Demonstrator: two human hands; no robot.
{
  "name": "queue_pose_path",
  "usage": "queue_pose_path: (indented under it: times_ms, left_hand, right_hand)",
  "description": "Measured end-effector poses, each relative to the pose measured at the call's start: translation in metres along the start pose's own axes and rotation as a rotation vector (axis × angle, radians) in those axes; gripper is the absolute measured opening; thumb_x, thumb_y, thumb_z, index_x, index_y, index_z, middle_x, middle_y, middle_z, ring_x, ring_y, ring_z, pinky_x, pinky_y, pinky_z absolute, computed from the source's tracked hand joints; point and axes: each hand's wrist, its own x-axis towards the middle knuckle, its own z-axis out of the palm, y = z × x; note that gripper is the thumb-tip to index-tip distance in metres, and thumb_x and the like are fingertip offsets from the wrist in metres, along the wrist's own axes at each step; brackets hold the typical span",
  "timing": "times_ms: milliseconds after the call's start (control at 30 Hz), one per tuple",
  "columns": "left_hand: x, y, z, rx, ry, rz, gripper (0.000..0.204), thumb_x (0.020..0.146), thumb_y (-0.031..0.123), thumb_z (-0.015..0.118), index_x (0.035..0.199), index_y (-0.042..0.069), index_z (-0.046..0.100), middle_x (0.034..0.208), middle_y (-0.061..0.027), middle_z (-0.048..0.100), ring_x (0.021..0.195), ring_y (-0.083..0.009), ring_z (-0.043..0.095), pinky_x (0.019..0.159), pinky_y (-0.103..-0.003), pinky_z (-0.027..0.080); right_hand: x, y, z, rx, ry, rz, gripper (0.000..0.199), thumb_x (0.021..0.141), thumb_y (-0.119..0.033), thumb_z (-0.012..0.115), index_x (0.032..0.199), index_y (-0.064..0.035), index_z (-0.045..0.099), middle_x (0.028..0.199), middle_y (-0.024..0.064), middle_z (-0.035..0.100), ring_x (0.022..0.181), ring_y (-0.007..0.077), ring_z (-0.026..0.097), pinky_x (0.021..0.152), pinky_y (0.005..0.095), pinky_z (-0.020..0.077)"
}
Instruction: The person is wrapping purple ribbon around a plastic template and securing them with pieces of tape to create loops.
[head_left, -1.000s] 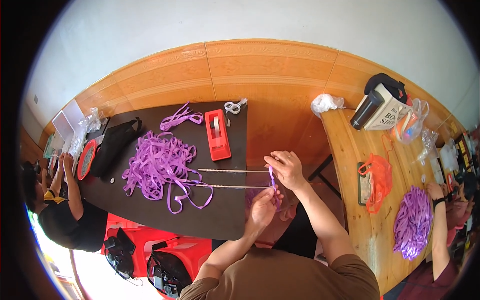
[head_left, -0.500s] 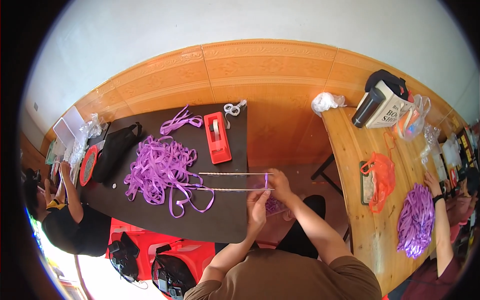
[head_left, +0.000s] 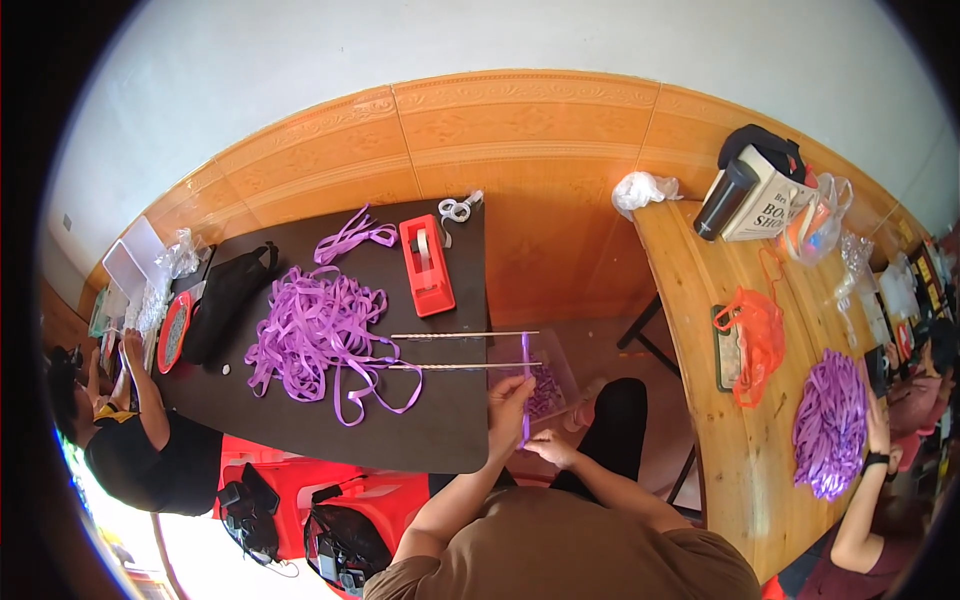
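Two thin, twisted-looking sticks, an upper stick [head_left: 465,334] and a lower stick [head_left: 455,367], jut sideways past the right edge of the dark table [head_left: 400,435]. A purple ribbon [head_left: 526,428] crosses the sticks near their right ends and runs down toward me. My left hand [head_left: 508,402] pinches the ribbon just below the lower stick. Lower down, my right hand [head_left: 553,448] has its fingers closed on the ribbon's near end, pulled straight. A loose pile of purple ribbon [head_left: 315,325] lies on the table, with loops reaching the sticks' left ends.
A red tape dispenser [head_left: 428,270], scissors [head_left: 455,208] and a black pouch [head_left: 232,305] lie on my table. Below its edge is a clear bin [head_left: 565,375] with purple pieces. A wooden table [head_left: 740,500] at right holds a ribbon bundle [head_left: 832,425]. People work at both sides.
My right hand has come down from the sticks' ends toward me, drawing the ribbon out straight. My left hand stays near the lower stick. At right, a person's hand has shifted along the bundle.
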Motion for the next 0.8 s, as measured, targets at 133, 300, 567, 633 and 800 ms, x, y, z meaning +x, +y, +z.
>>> queue_pose_path:
  times_ms: [133,300,567,633,800]
  left_hand:
    - [-0.01,-0.014,-0.015,0.129,-0.018,-0.033,0.01,0.081,0.005,0.066,0.091,0.001,0.067,0.079,-0.0047,0.066,0.072,-0.0094,0.06,0.068,-0.021,0.047]
    - [-0.035,-0.021,-0.016,0.391,-0.089,-0.072,0.01,0.084,0.006,0.063,0.087,-0.002,0.068,0.077,-0.004,0.067,0.072,-0.0074,0.059,0.067,-0.021,0.046]
    - [-0.06,-0.041,-0.065,0.342,-0.047,-0.128,0.011,0.085,0.007,0.062,0.088,-0.001,0.069,0.079,-0.0046,0.068,0.072,-0.0073,0.059,0.07,-0.021,0.045]
    - [-0.061,-0.042,-0.069,0.298,-0.034,-0.173,0.011,0.085,0.007,0.062,0.089,-0.001,0.069,0.079,-0.0049,0.068,0.072,-0.0075,0.059,0.07,-0.021,0.045]
    - [-0.06,-0.043,-0.066,0.278,-0.062,-0.197,0.012,0.085,0.008,0.062,0.092,0.0,0.068,0.082,-0.0054,0.068,0.073,-0.0069,0.059,0.068,-0.02,0.045]
  right_hand:
    - [-0.005,-0.027,-0.009,0.032,-0.094,0.162,0.019,0.082,-0.018,0.061,0.086,-0.0024,0.071,0.074,0.0023,0.065,0.065,0.0112,0.055,0.06,0.0284,0.043]
    - [0.008,0.023,-0.014,0.48,0.046,0.115,0.016,0.079,-0.014,0.062,0.086,-0.0015,0.069,0.079,0.0031,0.067,0.072,0.0115,0.059,0.063,0.0248,0.0436]
    - [0.032,-0.025,0.0,0.693,0.359,0.306,0.007,0.072,-0.003,0.064,0.075,-0.0075,0.061,0.067,0.0012,0.059,0.061,0.0118,0.059,0.049,0.0215,0.0405]
    - [0.034,-0.026,0.002,0.648,0.356,0.268,0.008,0.071,-0.001,0.064,0.075,-0.0066,0.061,0.068,0.0023,0.06,0.062,0.012,0.059,0.049,0.0212,0.0407]
    - [0.013,-0.016,0.003,0.544,0.162,0.074,0.008,0.071,0.003,0.062,0.075,-0.0029,0.062,0.07,0.0051,0.062,0.061,0.0121,0.059,0.05,0.0218,0.0422]
